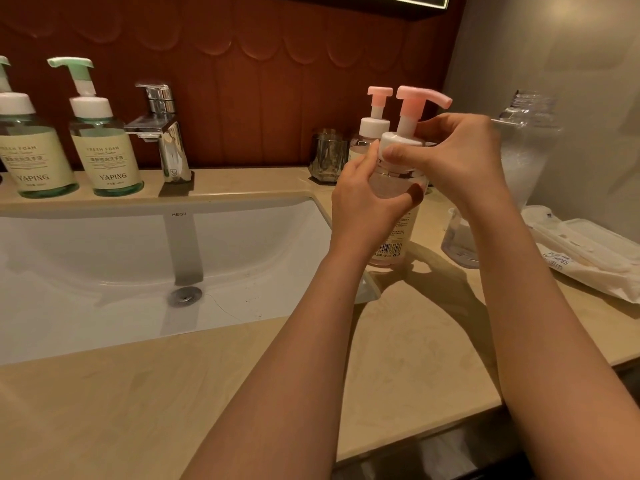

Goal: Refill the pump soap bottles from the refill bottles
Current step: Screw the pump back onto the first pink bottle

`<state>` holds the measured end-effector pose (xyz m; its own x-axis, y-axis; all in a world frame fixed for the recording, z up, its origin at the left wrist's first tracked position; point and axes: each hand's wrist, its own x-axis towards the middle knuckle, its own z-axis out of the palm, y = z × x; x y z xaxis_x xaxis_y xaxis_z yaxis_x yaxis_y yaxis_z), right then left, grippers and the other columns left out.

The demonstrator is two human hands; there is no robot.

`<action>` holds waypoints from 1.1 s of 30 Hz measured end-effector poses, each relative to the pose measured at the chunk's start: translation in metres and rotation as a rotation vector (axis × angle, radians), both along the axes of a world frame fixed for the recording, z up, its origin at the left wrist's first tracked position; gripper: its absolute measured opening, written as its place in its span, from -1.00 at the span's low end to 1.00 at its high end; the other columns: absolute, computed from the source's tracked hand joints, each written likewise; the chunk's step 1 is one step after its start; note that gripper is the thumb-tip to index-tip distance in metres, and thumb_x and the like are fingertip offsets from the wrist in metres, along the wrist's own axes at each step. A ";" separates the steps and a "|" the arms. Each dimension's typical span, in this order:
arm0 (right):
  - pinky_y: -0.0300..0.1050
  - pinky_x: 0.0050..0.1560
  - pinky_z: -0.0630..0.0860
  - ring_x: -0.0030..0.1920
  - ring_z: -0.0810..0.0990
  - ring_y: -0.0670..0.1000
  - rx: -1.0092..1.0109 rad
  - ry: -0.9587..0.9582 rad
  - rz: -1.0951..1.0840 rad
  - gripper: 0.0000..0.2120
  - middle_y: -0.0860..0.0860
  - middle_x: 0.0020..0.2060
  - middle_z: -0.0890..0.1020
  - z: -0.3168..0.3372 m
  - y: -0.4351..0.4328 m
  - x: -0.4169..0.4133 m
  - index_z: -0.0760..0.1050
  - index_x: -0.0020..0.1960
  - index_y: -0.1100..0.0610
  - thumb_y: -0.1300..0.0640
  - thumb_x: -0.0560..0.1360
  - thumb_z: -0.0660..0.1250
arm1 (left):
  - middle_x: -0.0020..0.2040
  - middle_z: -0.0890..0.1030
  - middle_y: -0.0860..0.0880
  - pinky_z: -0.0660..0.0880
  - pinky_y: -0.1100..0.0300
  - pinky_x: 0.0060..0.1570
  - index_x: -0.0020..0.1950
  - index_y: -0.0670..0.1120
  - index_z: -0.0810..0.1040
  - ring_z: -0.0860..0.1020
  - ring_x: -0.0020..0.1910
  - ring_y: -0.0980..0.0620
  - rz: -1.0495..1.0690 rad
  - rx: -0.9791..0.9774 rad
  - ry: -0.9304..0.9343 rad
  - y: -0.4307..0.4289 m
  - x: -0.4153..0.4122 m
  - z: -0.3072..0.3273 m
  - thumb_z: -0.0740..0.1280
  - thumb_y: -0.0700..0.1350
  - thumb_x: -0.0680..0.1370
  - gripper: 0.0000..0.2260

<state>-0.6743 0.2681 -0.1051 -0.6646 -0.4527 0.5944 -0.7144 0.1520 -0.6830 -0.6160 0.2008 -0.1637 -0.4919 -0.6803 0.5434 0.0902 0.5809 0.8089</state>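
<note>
Both hands on the pink pump bottle (398, 233), right of the sink (104, 244)
Bottle upright on the beige counter (415, 323). Left hand (367, 199) wraps the clear body, fingers curled round it; right hand (460, 157) pinches the white pump collar (401, 138) between thumb and fingers. Second pink pump bottle (372, 128) just behind. Green pump bottles (104, 150) left of the faucet (166, 133); clear plastic bottle (523, 157) far right

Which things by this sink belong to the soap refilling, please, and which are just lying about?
Job: held pink pump bottle, left hand, right hand, second pink pump bottle, green pump bottle, leftmost green pump bottle.
Lying about: faucet, glass tumbler, wet wipes pack.
</note>
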 end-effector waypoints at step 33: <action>-0.13 0.04 0.54 -0.01 0.57 -0.06 -0.002 -0.035 0.024 -0.46 0.01 0.07 0.62 -0.005 0.004 -0.002 0.54 0.19 0.15 -0.05 0.28 0.50 | 0.34 0.41 -0.04 0.38 0.11 0.23 0.42 -0.04 0.30 0.37 0.30 0.03 -0.017 0.038 0.039 0.003 0.000 0.001 0.47 -0.08 0.41 -0.37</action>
